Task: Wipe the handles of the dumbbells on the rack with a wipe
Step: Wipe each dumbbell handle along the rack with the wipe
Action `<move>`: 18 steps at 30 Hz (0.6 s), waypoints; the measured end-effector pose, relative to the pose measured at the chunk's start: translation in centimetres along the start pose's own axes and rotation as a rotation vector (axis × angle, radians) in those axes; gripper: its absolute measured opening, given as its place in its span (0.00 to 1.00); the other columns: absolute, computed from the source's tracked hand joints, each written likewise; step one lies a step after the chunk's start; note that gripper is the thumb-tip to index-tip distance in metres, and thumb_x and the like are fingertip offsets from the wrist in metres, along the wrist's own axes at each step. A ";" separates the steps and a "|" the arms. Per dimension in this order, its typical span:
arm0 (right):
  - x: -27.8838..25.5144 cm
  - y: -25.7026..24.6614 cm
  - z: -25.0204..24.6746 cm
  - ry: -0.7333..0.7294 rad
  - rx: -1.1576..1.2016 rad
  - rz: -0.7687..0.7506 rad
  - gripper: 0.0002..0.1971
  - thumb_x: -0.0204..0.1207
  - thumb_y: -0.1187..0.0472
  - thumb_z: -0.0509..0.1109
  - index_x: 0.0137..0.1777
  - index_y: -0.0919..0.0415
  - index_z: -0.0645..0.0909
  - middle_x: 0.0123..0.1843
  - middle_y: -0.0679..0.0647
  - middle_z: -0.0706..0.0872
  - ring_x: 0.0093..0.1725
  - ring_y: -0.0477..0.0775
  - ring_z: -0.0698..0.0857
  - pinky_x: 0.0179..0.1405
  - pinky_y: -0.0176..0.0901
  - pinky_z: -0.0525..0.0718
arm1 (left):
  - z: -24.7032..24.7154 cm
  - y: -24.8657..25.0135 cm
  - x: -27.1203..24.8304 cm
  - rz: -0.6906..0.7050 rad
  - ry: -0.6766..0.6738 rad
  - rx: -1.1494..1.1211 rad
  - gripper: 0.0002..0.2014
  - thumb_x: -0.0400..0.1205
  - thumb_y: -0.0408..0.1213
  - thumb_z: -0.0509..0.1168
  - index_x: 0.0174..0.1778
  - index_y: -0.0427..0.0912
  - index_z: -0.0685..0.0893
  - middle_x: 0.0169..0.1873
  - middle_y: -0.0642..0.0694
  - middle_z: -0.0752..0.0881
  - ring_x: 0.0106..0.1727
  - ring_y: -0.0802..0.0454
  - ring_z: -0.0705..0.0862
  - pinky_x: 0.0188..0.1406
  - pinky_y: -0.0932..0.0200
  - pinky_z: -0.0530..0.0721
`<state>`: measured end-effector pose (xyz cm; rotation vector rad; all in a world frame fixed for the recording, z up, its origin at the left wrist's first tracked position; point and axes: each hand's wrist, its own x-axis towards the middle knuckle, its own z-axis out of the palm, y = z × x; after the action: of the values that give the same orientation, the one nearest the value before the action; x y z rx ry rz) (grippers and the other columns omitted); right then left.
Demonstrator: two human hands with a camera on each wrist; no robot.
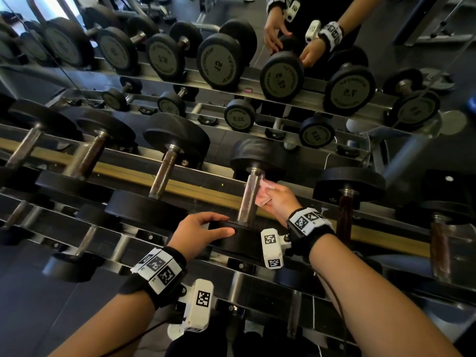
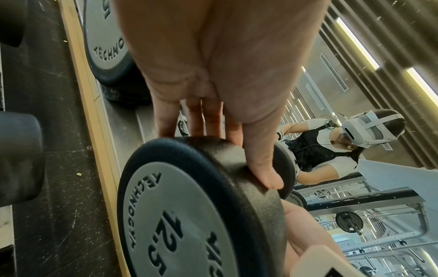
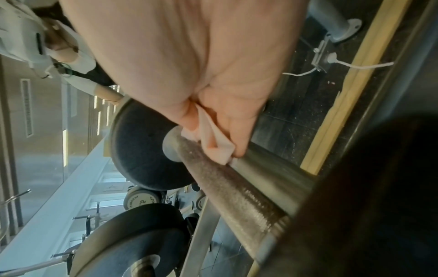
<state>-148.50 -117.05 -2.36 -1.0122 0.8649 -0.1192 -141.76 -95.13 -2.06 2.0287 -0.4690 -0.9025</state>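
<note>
On the rack's top tier (image 1: 206,173) lies a black dumbbell marked 12.5, with a knurled steel handle (image 1: 248,199). My left hand (image 1: 221,225) grips the rim of its near head (image 1: 239,240); in the left wrist view the thumb and fingers (image 2: 260,168) wrap that head (image 2: 180,224). My right hand (image 1: 270,197) pinches a folded pink wipe (image 1: 262,194) against the right side of the handle, near the far head (image 1: 255,153). The right wrist view shows the wipe (image 3: 213,142) pressed on the handle (image 3: 237,191) close to its far collar.
More dumbbells lie on the same tier to the left (image 1: 164,171) and right (image 1: 345,199). A mirror behind reflects the rack and my hands (image 1: 288,42). A lower tier holds smaller dumbbells (image 1: 85,243). A wooden strip (image 1: 206,191) runs along the floor behind.
</note>
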 end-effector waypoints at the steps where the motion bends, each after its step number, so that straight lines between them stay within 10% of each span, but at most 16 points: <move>1: 0.1 -0.1 0.1 -0.010 0.039 0.002 0.18 0.87 0.72 0.55 0.74 0.72 0.74 0.69 0.72 0.80 0.66 0.72 0.82 0.64 0.47 0.84 | 0.0 0.0 0.0 -0.002 -0.003 0.004 0.17 0.68 0.51 0.82 0.53 0.62 0.90 0.48 0.61 0.92 0.51 0.65 0.89 0.58 0.59 0.87; 4: 0.6 0.5 0.2 -0.014 0.055 0.001 0.18 0.87 0.72 0.53 0.74 0.71 0.73 0.74 0.73 0.77 0.75 0.70 0.75 0.78 0.58 0.71 | 0.0 -0.1 0.1 -0.008 -0.004 0.022 0.18 0.68 0.52 0.81 0.53 0.63 0.90 0.49 0.61 0.91 0.53 0.65 0.89 0.62 0.56 0.86; 9: 0.6 1.9 -0.2 -0.046 0.024 -0.049 0.17 0.86 0.72 0.58 0.57 0.54 0.84 0.62 0.57 0.86 0.59 0.53 0.87 0.54 0.42 0.85 | 0.0 0.0 0.1 -0.016 -0.005 0.024 0.19 0.68 0.53 0.81 0.54 0.64 0.89 0.52 0.59 0.91 0.56 0.63 0.88 0.66 0.52 0.85; 13: -0.3 3.2 -1.6 -0.085 -0.096 -0.060 0.22 0.85 0.69 0.60 0.52 0.41 0.89 0.57 0.45 0.90 0.58 0.45 0.89 0.56 0.37 0.86 | 0.0 -0.1 0.1 -0.018 -0.003 0.012 0.18 0.68 0.52 0.81 0.54 0.63 0.89 0.52 0.58 0.91 0.57 0.62 0.87 0.66 0.50 0.85; 18: 0.9 3.3 -2.6 -0.062 -0.034 -0.045 0.40 0.77 0.84 0.54 0.82 0.46 0.66 0.77 0.56 0.76 0.76 0.63 0.77 0.74 0.59 0.76 | -0.1 -0.1 0.2 -0.016 -0.010 0.013 0.19 0.67 0.54 0.81 0.54 0.63 0.90 0.54 0.58 0.90 0.61 0.58 0.86 0.68 0.46 0.84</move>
<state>-150.57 -117.42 -6.08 -1.0617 0.7904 -0.1109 -141.58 -95.13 -2.17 2.0437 -0.4654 -0.9219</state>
